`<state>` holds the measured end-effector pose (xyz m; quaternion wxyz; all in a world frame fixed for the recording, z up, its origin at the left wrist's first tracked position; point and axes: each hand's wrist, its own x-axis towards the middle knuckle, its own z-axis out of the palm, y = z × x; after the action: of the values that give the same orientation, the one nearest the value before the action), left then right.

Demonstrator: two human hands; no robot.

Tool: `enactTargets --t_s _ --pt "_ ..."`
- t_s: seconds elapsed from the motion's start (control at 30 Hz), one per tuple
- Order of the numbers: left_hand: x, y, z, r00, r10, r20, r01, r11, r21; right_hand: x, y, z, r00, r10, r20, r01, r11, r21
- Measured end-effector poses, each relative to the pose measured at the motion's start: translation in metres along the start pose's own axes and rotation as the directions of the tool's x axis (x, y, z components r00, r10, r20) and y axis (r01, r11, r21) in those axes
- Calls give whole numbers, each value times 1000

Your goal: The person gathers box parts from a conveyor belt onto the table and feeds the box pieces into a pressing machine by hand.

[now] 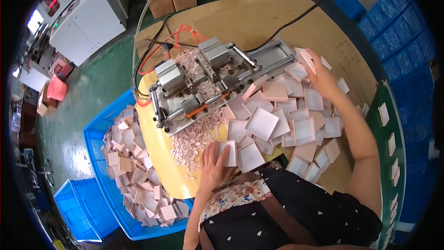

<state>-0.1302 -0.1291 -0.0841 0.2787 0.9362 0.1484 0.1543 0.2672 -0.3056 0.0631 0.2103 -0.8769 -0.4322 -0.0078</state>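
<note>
My left hand (pixel 212 169) is at the near edge of the table, its fingers closed on the side of a small pink box with a white inside (pixel 229 153). Over at the right, my right hand (pixel 322 79) grips another pink box (pixel 305 61), tilted up beside the end of the metal machine. Between the hands lies a heap of similar shallow open boxes (pixel 262 123), some turned over. A metal clamping machine (pixel 215 53) with silver cylinders stands beyond the heap. Small pink offcuts (pixel 196 135) cover part of the yellow board and the machine bed.
A blue crate (pixel 99 157) full of pink boxes stands left of the table, beside another blue crate (pixel 83 203). Orange air tubes (pixel 173 34) and a black cable (pixel 296 18) run to the machine. A green conveyor belt (pixel 387 148) carrying several boxes passes on the right.
</note>
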Motion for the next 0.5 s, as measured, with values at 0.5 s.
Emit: enactTargets --t_s 0.5 --pt "18 -8 -40 973 -186 -139 196 979 60 -231 -27 79 812 -138 -566 158 987 -15"
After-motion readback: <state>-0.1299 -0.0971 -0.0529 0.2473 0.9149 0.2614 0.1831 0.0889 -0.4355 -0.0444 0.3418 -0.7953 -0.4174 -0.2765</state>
